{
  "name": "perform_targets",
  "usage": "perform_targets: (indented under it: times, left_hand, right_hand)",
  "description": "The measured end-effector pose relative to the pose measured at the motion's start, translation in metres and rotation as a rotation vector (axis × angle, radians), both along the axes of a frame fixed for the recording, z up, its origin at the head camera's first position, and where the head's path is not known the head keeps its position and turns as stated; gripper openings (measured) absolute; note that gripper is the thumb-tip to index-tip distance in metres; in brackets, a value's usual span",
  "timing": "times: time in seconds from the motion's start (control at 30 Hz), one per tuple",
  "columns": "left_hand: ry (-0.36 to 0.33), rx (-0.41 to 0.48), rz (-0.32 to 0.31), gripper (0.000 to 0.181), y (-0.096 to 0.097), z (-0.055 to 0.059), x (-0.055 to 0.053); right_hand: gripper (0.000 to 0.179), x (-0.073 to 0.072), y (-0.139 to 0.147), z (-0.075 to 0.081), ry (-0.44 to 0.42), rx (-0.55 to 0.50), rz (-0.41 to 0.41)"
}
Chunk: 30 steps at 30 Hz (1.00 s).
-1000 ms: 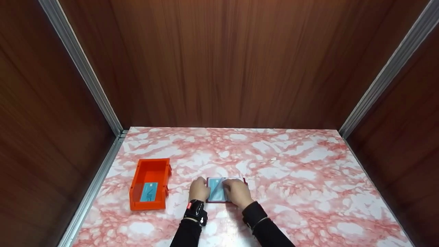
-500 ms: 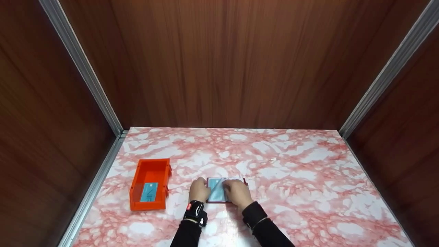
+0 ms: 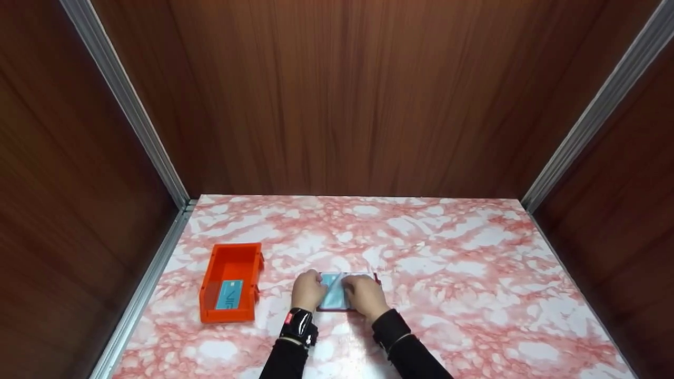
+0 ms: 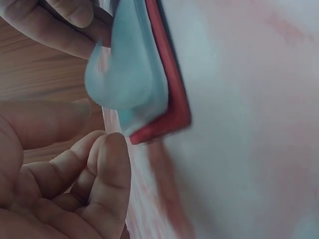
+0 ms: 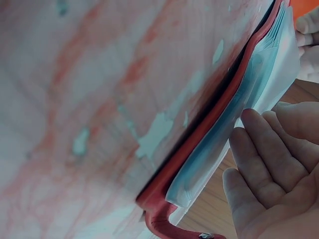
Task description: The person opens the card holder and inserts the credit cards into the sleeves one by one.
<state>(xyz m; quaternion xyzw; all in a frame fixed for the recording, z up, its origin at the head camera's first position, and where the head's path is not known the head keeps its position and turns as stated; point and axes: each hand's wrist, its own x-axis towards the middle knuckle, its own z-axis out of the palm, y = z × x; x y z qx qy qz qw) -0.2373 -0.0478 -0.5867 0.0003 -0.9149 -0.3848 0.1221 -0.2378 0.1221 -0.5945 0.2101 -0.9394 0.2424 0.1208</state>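
Observation:
A red card holder (image 4: 180, 109) lies spread on the table between the hands, with clear plastic sleeves stacked inside. A light blue card (image 3: 327, 277) shows through its left half. My right hand (image 3: 367, 296) pinches the edge of one clear sleeve page (image 4: 127, 74), which curls up off the stack. Its other fingers lie beside the sleeves in the right wrist view. At the holder's left edge is my left hand (image 3: 308, 291), thumb apart from its bent fingers. In the left wrist view those fingertips (image 4: 114, 149) are right by the holder's corner, with nothing between thumb and fingers.
An orange bin (image 3: 226, 316) stands to the left with a blue card (image 3: 230, 295) lettered VIP inside. The red-and-white marbled table (image 3: 463, 295) is enclosed by brown wood-grain panels (image 3: 337, 95) with metal corner rails (image 3: 131, 105).
My left hand has shifted slightly right, its thumb now over the holder's left part. The right hand keeps its place with the lifted sleeve page.

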Motion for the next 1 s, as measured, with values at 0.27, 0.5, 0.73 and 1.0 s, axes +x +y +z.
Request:
perform_targets:
  times: [0.27, 0.5, 0.73, 1.0]
  left_hand:
    - [0.01, -0.069, -0.073, 0.024, 0.001, -0.001, 0.007]
    - [-0.007, -0.094, -0.106, 0.024, -0.001, -0.004, 0.012]
    - [0.012, -0.094, -0.096, 0.019, 0.0, -0.011, 0.011]
    - [0.009, -0.046, -0.064, 0.014, 0.002, -0.016, 0.01]
  right_hand:
    - [0.015, 0.0, 0.0, 0.0, 0.017, 0.013, 0.005]
    - [0.014, 0.0, 0.0, 0.0, 0.001, -0.006, 0.006]
    - [0.015, 0.0, 0.001, 0.0, 0.003, -0.001, 0.009]
    - [0.015, -0.001, 0.001, -0.001, -0.002, -0.007, 0.009]
